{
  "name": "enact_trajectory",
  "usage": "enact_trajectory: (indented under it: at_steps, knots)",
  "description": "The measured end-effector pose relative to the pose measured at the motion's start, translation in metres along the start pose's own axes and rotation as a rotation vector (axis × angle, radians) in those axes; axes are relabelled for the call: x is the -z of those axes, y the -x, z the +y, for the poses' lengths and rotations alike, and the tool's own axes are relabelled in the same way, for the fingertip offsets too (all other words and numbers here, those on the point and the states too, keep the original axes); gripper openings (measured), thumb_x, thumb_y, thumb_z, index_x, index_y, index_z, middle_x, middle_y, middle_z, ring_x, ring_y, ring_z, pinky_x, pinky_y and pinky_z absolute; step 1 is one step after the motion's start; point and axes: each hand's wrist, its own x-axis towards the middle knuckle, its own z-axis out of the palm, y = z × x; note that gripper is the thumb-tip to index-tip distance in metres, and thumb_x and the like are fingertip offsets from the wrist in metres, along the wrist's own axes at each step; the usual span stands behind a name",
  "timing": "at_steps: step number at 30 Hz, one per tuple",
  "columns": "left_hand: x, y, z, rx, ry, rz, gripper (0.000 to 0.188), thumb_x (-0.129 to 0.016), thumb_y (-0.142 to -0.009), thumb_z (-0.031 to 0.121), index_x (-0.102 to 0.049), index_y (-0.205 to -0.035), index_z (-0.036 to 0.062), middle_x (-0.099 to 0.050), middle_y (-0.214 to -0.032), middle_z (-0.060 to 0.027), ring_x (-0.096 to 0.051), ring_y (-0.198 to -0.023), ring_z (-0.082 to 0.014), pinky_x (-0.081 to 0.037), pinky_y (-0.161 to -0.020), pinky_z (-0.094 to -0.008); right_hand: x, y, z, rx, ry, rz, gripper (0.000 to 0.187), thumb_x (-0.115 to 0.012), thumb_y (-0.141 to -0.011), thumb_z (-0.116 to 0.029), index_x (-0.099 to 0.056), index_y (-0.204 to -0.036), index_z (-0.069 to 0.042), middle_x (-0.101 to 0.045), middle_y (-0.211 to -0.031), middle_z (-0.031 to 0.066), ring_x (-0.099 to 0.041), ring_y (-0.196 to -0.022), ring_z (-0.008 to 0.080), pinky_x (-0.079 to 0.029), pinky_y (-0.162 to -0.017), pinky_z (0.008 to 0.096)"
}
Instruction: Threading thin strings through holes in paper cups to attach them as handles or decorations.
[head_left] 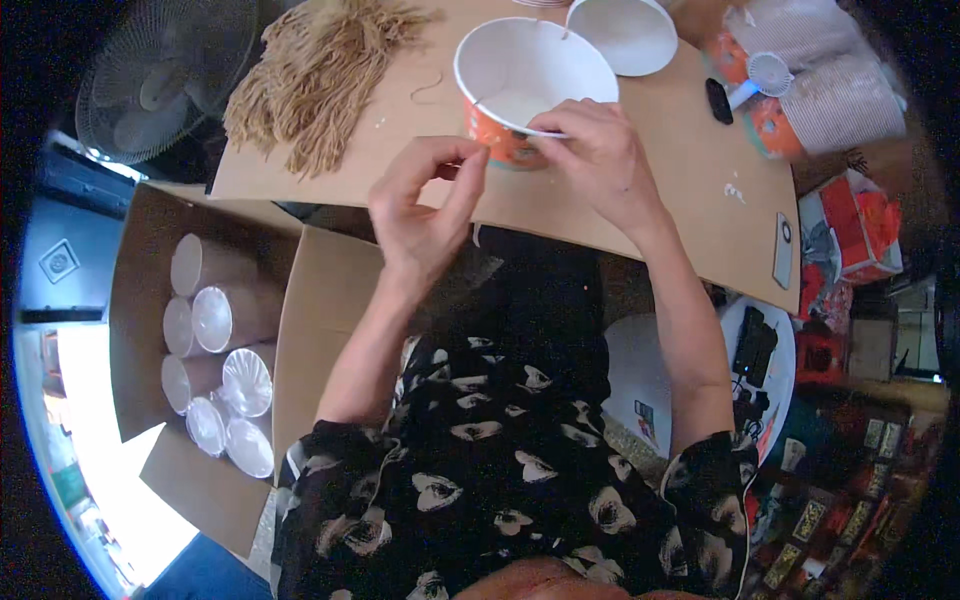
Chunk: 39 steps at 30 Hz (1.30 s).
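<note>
A white paper bucket (535, 65) with an orange printed outside stands tilted on the cardboard-topped table, its mouth facing me. My right hand (600, 155) grips its near rim, fingers and thumb closed on the edge. Just left of the bucket, my left hand (430, 195) has thumb and forefinger pinched together. Whatever is between those fingertips is too small to make out. Short bits of tan cord show at the bucket's rim. A big bundle of tan cords (320, 80) lies on the table to the left, with one loose cord (428, 90) beside it.
A white round container or lid (625, 35) sits behind the bucket. Stacked paper buckets (840, 110), a small handheld fan (768, 75) and a black object (718, 101) are at right. At left, a carton (285, 330) holds several wrapped bucket stacks (212, 318), below a large fan (155, 85).
</note>
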Motion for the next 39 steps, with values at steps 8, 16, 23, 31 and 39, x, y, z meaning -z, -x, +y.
enact_trajectory:
  at_steps: [8,16,23,31,39]
  knots:
    - [-0.022,0.011,-0.023,0.236,0.117,0.079,0.013,-0.073,-0.089,0.008,-0.071,-0.097,-0.0018,-0.071,-0.087,-0.0037,-0.063,-0.078,-0.0066,-0.053,-0.073,-0.0216,-0.006,-0.003,-0.011,-0.049,0.008,0.018,0.012,-0.069,-0.084,-0.015,-0.071,-0.093,-0.008,-0.07,-0.088,0.0042,-0.064,-0.085,0.0231,-0.042,-0.08,0.0375]
    - [-0.02,0.006,-0.023,0.263,0.1,0.1,0.015,-0.074,-0.085,0.008,-0.07,-0.09,-0.0056,-0.072,-0.081,-0.0092,-0.068,-0.071,-0.0114,-0.056,-0.066,-0.025,-0.007,-0.003,-0.009,-0.066,0.002,-0.002,0.013,-0.07,-0.084,-0.015,-0.07,-0.095,-0.007,-0.069,-0.088,0.0051,-0.064,-0.086,0.0243,-0.043,-0.081,0.0373]
    - [-0.021,0.003,-0.023,0.308,0.08,0.075,0.014,-0.074,-0.087,0.008,-0.071,-0.095,-0.0034,-0.07,-0.084,-0.0021,-0.062,-0.073,-0.0059,-0.052,-0.069,-0.0206,-0.006,-0.004,-0.011,-0.062,0.006,-0.002,0.013,-0.07,-0.084,-0.014,-0.07,-0.095,-0.006,-0.068,-0.087,0.0056,-0.064,-0.085,0.0248,-0.043,-0.08,0.0375]
    - [-0.024,-0.002,-0.026,0.256,0.09,0.08,0.015,-0.073,-0.086,0.008,-0.07,-0.09,-0.0056,-0.072,-0.08,-0.0087,-0.068,-0.071,-0.0111,-0.056,-0.065,-0.0248,-0.006,-0.004,-0.011,-0.067,0.0,0.005,0.014,-0.072,-0.084,-0.017,-0.07,-0.094,-0.007,-0.069,-0.086,0.0049,-0.064,-0.084,0.0237,-0.042,-0.081,0.0371]
    - [-0.025,-0.007,-0.024,0.286,0.127,0.061,0.013,-0.073,-0.086,0.008,-0.07,-0.089,-0.0048,-0.072,-0.08,-0.0081,-0.068,-0.071,-0.0108,-0.056,-0.066,-0.0249,0.005,-0.025,0.003,-0.303,-0.336,-0.17,0.022,-0.061,-0.094,-0.016,-0.069,-0.107,-0.001,-0.072,-0.096,0.0092,-0.066,-0.092,0.0173,-0.05,-0.085,0.033]
